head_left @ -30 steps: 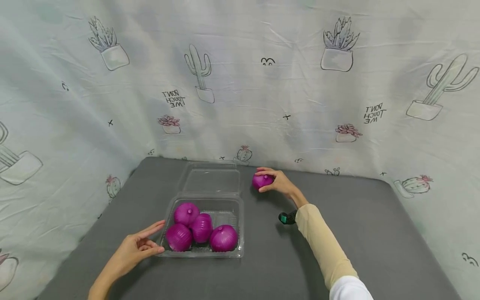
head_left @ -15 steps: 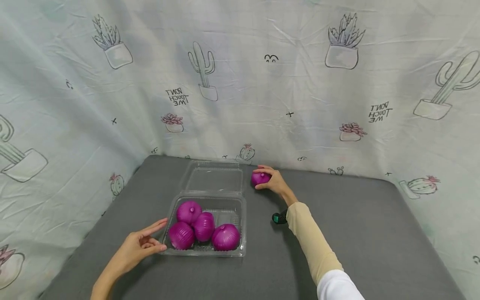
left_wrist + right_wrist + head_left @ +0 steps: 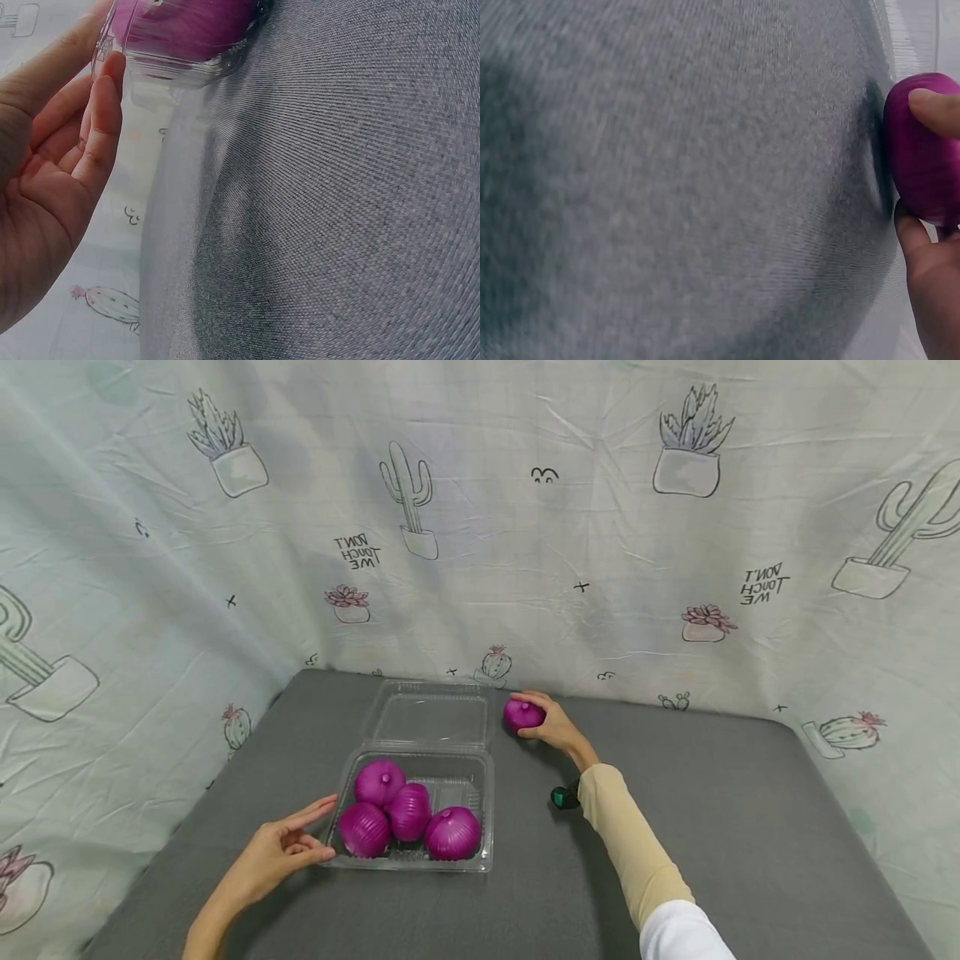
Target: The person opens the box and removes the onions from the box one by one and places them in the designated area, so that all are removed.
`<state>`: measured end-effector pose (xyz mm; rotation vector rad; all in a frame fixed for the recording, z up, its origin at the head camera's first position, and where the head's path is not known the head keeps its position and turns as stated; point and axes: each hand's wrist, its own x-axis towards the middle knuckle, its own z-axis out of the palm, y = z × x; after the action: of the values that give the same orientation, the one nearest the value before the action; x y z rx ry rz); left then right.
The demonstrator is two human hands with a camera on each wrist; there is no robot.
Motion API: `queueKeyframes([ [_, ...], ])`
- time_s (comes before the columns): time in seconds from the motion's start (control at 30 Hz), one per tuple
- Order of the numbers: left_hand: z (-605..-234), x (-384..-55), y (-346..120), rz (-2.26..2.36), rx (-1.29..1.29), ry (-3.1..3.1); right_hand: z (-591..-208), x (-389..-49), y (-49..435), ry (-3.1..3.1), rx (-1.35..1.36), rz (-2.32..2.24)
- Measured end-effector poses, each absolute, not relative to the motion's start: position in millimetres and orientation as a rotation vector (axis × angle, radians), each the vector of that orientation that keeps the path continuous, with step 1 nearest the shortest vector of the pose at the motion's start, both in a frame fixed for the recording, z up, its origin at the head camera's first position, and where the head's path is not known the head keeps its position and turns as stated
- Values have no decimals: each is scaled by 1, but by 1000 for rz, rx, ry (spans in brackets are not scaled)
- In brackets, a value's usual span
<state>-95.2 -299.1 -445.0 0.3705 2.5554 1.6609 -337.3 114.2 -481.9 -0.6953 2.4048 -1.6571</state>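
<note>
While the right hand (image 3: pixel 553 724) curls round an onion (image 3: pixel 521 716), the left hand (image 3: pixel 270 853) spreads loosely;
its fingertips (image 3: pixel 320 809) touch the clear box (image 3: pixel 452 793) at left, probably steadying it.

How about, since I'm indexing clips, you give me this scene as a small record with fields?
Left hand: fingers touching the left side of the clear container
Right hand: gripping one purple onion, to the right of the lid
Container contents: four purple onions
Lid: open, folded back toward the curtain
Onions in view: five
Held onion resting on table: cannot tell
Table: gray, cloth-like surface
Curtain: pale, printed with potted cacti
</note>
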Motion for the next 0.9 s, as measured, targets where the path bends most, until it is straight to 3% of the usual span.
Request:
queueKeyframes([
  [0.73,-442,-96,-301,1645,380,2570,-474,-340,128,2372,-759,-1611],
  [0.9,-443,-96,-301,1634,381,2582,-473,-339,126,2355,-653,-1586],
])
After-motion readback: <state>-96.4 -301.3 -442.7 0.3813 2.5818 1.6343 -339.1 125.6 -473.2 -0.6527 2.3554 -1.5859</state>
